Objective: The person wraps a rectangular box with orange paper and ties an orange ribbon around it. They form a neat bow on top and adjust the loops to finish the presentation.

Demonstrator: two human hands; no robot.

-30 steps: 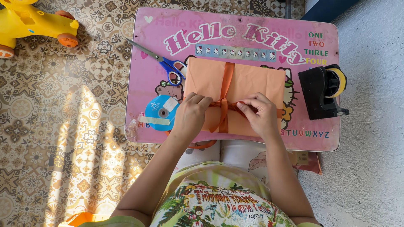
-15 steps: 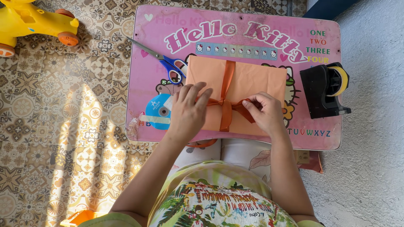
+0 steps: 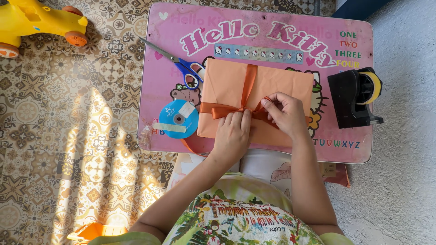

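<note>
A flat parcel wrapped in peach paper [image 3: 227,86] lies on a small pink table [image 3: 272,22]. An orange ribbon [image 3: 249,79] crosses it lengthwise and sideways, meeting at a knot near the middle. My left hand [image 3: 232,134] rests on the parcel's near edge with fingers pressing the ribbon just below the knot. My right hand [image 3: 284,113] pinches a ribbon loop to the right of the knot.
Blue-handled scissors [image 3: 184,68] lie left of the parcel. A blue ribbon spool [image 3: 178,119] sits at the table's near left. A black tape dispenser [image 3: 354,97] stands at the right. A yellow toy car [image 3: 36,20] is on the patterned tile floor.
My left hand slid right from the parcel's left side to the knot, uncovering the sideways ribbon. My right hand lifted the ribbon loop slightly toward the knot.
</note>
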